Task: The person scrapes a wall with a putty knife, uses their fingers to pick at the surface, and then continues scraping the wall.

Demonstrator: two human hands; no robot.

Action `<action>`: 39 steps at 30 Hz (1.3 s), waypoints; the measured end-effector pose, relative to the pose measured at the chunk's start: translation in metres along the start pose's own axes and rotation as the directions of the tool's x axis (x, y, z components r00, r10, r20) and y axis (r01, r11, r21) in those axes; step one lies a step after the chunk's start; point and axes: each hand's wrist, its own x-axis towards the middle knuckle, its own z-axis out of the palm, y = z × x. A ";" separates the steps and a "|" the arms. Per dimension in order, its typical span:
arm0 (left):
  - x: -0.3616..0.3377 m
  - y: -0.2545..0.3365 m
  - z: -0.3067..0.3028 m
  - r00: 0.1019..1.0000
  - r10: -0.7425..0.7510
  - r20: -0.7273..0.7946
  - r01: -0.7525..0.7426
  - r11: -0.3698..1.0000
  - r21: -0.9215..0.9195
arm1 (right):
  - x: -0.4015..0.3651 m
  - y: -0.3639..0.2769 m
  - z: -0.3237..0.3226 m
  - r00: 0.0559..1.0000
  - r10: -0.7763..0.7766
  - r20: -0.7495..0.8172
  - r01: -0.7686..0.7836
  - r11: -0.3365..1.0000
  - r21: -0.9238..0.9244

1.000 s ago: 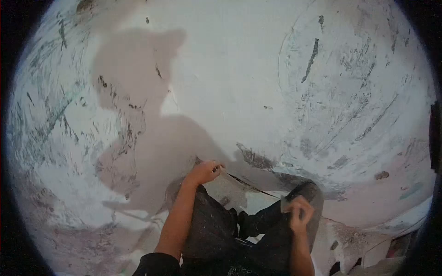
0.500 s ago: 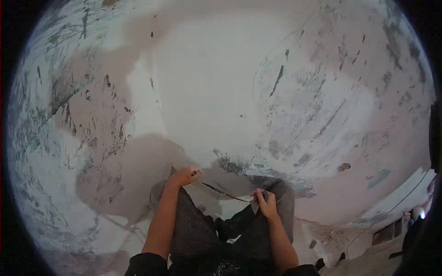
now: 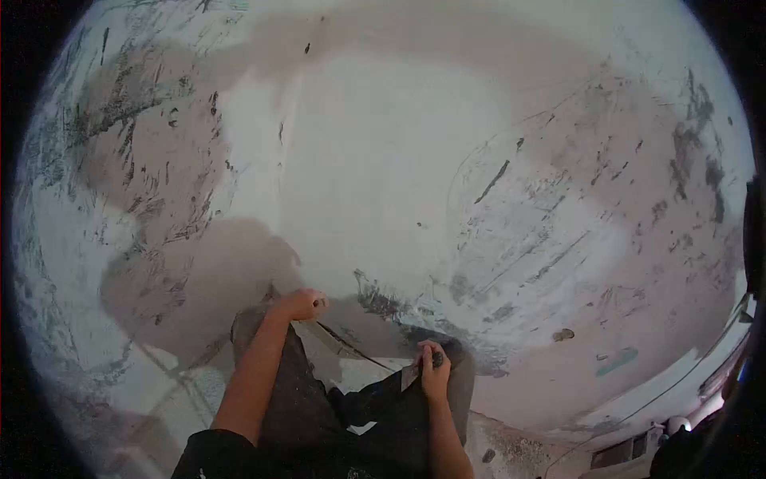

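My left hand (image 3: 305, 304) is closed in a fist in front of the lower wall, above my left knee. A small dark end shows in this fist, but I cannot make out what it belongs to. My right hand (image 3: 433, 374), above my right thigh, is wrapped round the dark handle of a putty knife (image 3: 410, 376). Its grey blade sticks out to the left and down. Both hands are just in front of a pale wall (image 3: 367, 160) with smooth whitish filler and rough dark streaks.
My bent legs (image 3: 271, 387) in dark trousers are close to the wall. A dark gap (image 3: 355, 350) runs along the wall's foot between my hands. Rubble (image 3: 511, 451) lies on the floor at lower right, with a cable (image 3: 638, 407) and clutter beyond.
The view has turned, so the wall appears rotated clockwise. Both hands appear further left, my right hand also slightly lower. Each keeps its grip.
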 end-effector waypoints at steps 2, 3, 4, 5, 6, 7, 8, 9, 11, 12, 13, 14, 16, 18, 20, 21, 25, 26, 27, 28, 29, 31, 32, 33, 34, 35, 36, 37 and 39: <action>-0.008 0.012 -0.004 0.999 -0.039 0.011 0.039 0.999 0.009 | 0.004 -0.001 -0.006 0.998 0.058 0.000 -0.058 0.998 0.038; -0.009 0.020 -0.008 0.997 -0.079 0.012 0.078 0.997 0.014 | 0.007 -0.004 -0.008 0.994 0.110 0.010 -0.110 0.991 0.072; -0.006 0.020 -0.010 0.997 -0.077 0.006 0.077 0.997 0.014 | 0.011 -0.022 -0.001 0.983 0.178 -0.053 -0.166 0.968 0.188; -0.004 0.018 -0.010 0.996 -0.080 0.046 0.078 0.996 0.053 | 0.019 -0.031 0.000 0.983 0.179 -0.050 -0.167 0.968 0.187; -0.004 0.017 -0.009 0.992 -0.089 0.091 0.080 0.992 0.093 | 0.027 -0.037 -0.001 0.996 0.062 -0.056 -0.040 0.943 0.331; -0.005 0.023 -0.012 0.990 -0.096 0.099 0.087 0.992 0.093 | 0.035 -0.046 -0.001 0.995 -0.050 -0.084 0.083 0.880 0.467; -0.009 0.031 -0.015 0.991 -0.111 0.072 0.106 0.992 0.073 | 0.043 -0.065 0.003 0.979 -0.081 -0.185 0.160 0.868 0.469; -0.015 0.033 -0.013 0.990 -0.131 0.055 0.128 0.990 0.053 | 0.051 -0.085 0.007 0.952 -0.101 -0.287 0.230 0.857 0.461; -0.006 0.015 -0.004 0.984 -0.144 0.106 0.137 0.988 0.064 | 0.072 -0.129 0.009 0.821 -0.415 -0.392 0.544 0.778 0.315; -0.001 0.008 -0.001 0.980 -0.144 0.136 0.136 0.988 0.067 | 0.083 -0.152 0.001 0.765 -0.581 -0.278 0.643 0.670 0.370; 0.000 0.006 -0.001 0.978 -0.144 0.153 0.134 0.988 0.075 | 0.093 -0.176 -0.003 0.663 -0.729 -0.170 0.714 0.547 0.437; 0.001 0.004 0.000 0.980 -0.112 0.166 0.100 0.992 0.075 | 0.099 -0.202 0.001 0.657 -0.737 -0.160 0.722 0.553 0.417; 0.001 0.011 -0.003 0.980 -0.076 0.184 0.064 0.996 0.069 | 0.114 -0.241 0.014 0.628 -0.765 -0.142 0.757 0.557 0.342; -0.008 0.033 -0.011 0.988 -0.109 0.107 0.104 0.993 0.050 | 0.128 -0.269 0.025 0.621 -0.776 -0.115 0.768 0.571 0.291; -0.001 0.022 -0.005 0.990 -0.090 0.111 0.084 0.994 0.063 | 0.136 -0.288 0.038 0.622 -0.761 -0.182 0.778 0.575 0.254; 0.000 0.015 -0.003 0.990 -0.067 0.123 0.056 0.994 0.092 | 0.141 -0.295 0.042 0.624 -0.763 -0.168 0.775 0.576 0.260; -0.001 0.012 0.000 0.998 -0.051 0.043 0.046 0.993 0.112 | 0.159 -0.304 0.053 0.579 -0.783 -0.227 0.811 0.525 0.257; 0.002 0.006 0.003 0.998 -0.030 0.059 0.026 0.997 0.072 | 0.161 -0.301 0.060 0.613 -0.751 -0.245 0.790 0.573 0.219; 0.004 0.000 0.007 0.997 -0.010 0.074 0.008 0.999 0.031 | 0.163 -0.299 0.063 0.644 -0.717 -0.265 0.764 0.619 0.182; 0.002 0.005 0.005 0.998 -0.008 0.067 0.006 1.000 0.025 | 0.165 -0.298 0.062 0.610 -0.746 -0.267 0.792 0.589 0.161; -0.002 0.013 0.001 0.997 -0.020 0.069 0.018 0.999 0.032 | 0.160 -0.302 0.055 0.583 -0.766 -0.271 0.812 0.553 0.185; -0.003 0.019 -0.004 0.997 -0.033 0.065 0.030 0.999 0.038 | 0.153 -0.310 0.045 0.559 -0.803 -0.206 0.814 0.486 0.318; -0.002 0.020 -0.005 0.996 -0.039 0.086 0.037 0.999 0.026 | 0.159 -0.303 0.046 0.575 -0.774 -0.265 0.812 0.501 0.299; -0.001 0.021 -0.004 0.993 -0.042 0.113 0.040 0.999 0.018 | 0.163 -0.299 0.050 0.574 -0.775 -0.264 0.813 0.502 0.295; -0.001 0.019 -0.002 0.992 -0.039 0.118 0.037 0.999 0.020 | 0.166 -0.296 0.057 0.596 -0.769 -0.229 0.801 0.549 0.240; 0.001 0.015 0.001 0.994 -0.023 0.105 0.021 0.999 0.026 | 0.167 -0.293 0.060 0.618 -0.761 -0.195 0.786 0.591 0.183; 0.002 0.011 0.002 0.996 -0.011 0.086 0.008 0.999 0.033 | 0.169 -0.292 0.056 0.548 -0.820 -0.165 0.834 0.520 0.187; 0.002 0.009 0.003 0.996 -0.012 0.088 0.009 0.999 0.034 | 0.168 -0.294 0.050 0.549 -0.819 -0.166 0.833 0.521 0.188; 0.004 0.004 0.004 0.995 0.030 0.094 -0.036 0.998 0.061 | 0.161 -0.303 0.041 0.566 -0.799 -0.201 0.814 0.505 0.286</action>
